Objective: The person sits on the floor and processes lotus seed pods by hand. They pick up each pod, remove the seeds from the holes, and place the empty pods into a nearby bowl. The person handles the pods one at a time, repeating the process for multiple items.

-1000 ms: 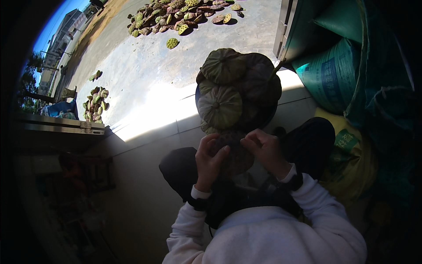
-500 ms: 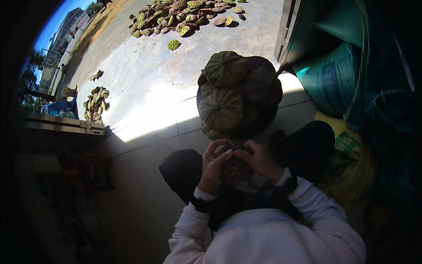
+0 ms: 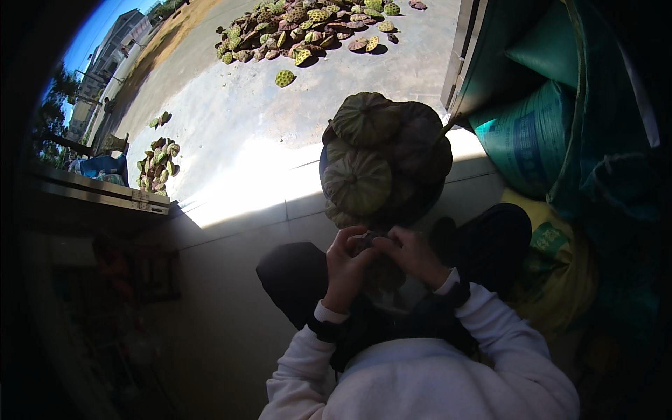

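Far left, beyond a metal rail (image 3: 105, 192), a small heap of green lotus seed pods (image 3: 157, 164) lies on the sunlit concrete yard (image 3: 231, 133), with a blue bundle (image 3: 98, 168) just beside it. Further up, a much larger spread of lotus pods (image 3: 308, 28) dries on the same concrete, one single pod (image 3: 284, 78) lying apart below it. Nearer the person, the tiled floor (image 3: 224, 294) sits in shade, crossed by a bright strip of sun.

In the middle, a dark basin (image 3: 420, 203) is piled high with lotus pods (image 3: 358, 182), their ribbed undersides up; the topmost pod (image 3: 365, 117) catches the light. Just below the basin, the person's left hand (image 3: 346, 266) and right hand (image 3: 409, 253) meet over the lap, between two dark-clad knees. Both hands are closed together on a small dark lotus pod piece (image 3: 365, 243), the left fingers curled around its left side and the right thumb and fingers pinching its right edge. The piece is mostly hidden by the fingers and in shadow, so its exact shape cannot be told. White sleeves (image 3: 490, 336) with dark cuffs run back toward the lower edge.

To the right stand a teal woven sack (image 3: 525, 147), a green sack (image 3: 546, 49) above it, and a yellow sack (image 3: 553, 266) near the right knee.
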Available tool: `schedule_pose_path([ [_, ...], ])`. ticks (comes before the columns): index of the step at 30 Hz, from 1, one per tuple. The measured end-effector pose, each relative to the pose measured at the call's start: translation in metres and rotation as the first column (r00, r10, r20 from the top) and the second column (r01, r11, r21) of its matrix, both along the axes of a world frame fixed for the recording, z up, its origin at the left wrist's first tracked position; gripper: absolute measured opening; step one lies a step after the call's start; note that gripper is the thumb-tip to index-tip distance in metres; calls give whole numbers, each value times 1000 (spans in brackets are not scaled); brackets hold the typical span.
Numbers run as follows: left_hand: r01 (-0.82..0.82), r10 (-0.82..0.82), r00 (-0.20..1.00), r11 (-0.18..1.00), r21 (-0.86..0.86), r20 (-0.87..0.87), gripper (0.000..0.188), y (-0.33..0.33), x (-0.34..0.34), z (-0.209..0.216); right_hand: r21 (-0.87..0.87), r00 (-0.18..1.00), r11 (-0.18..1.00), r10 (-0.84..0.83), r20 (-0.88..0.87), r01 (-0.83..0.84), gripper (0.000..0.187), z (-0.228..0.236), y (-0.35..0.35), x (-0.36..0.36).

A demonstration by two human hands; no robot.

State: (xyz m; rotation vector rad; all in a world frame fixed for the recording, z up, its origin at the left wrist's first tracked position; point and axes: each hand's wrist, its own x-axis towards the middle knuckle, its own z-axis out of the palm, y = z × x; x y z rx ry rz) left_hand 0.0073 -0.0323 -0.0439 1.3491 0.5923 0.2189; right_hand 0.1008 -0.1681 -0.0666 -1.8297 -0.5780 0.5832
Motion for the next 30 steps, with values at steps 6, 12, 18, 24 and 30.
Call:
schedule_pose_path([
  [6, -12, 3, 999, 987, -162, -54, 42, 6, -4, 0, 73, 996, 997, 32, -83, -26, 39, -8, -1, -2],
  [12, 41, -48, 998, 990, -134, -47, 41, 7, -2, -5, 62, 987, 994, 93, -132, -85, 38, -9, -4, 1],
  [18, 134, -157, 986, 953, -272, -64, 43, 19, -3, -9, -5, 989, 996, 89, -117, -90, 35, -6, -3, -1],
  [24, 29, -28, 990, 1000, 1, -136, 43, 23, -10, -24, 167, 940, 986, 64, -335, -7, 29, -27, -6, 4],
  [30, -40, 81, 994, 902, 430, -77, 44, 9, -16, -20, 217, 966, 954, 233, -110, -206, 27, -23, -11, -4],
])
